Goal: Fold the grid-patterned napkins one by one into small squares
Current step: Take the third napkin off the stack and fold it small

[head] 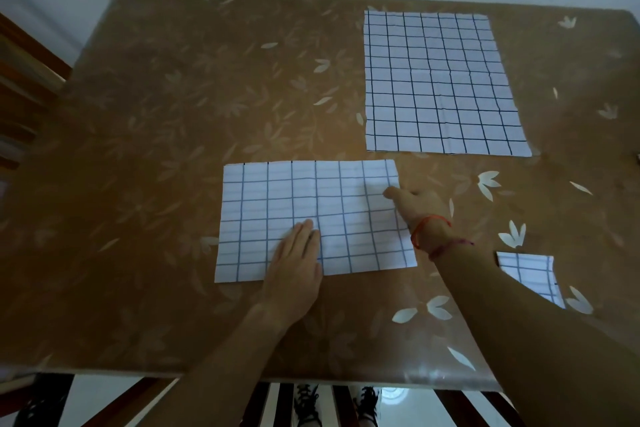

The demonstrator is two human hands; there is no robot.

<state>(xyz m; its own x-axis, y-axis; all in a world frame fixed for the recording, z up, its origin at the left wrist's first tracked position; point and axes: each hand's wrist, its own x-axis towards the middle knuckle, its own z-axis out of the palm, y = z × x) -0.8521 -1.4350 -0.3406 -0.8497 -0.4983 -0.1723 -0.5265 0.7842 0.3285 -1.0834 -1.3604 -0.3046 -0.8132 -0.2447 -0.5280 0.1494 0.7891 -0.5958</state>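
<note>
Fingers, left hand: straight, pressed together, flat on the near middle of the rectangular napkin.
Fingers, right hand: at that napkin's right edge, one tip on the cloth; pinching or just touching, can't tell.
Small folded napkin: near right, partly hidden by the right forearm.
Rectangular napkin: mid-table, lying flat.
Open napkin: far right, flat, apart from the others.

A single head-worn wide-angle camera looked forward and steeply down over the bench from its near edge, close enough that the bench nearly filled the frame; its far edge seemed bowed by the lens.
</note>
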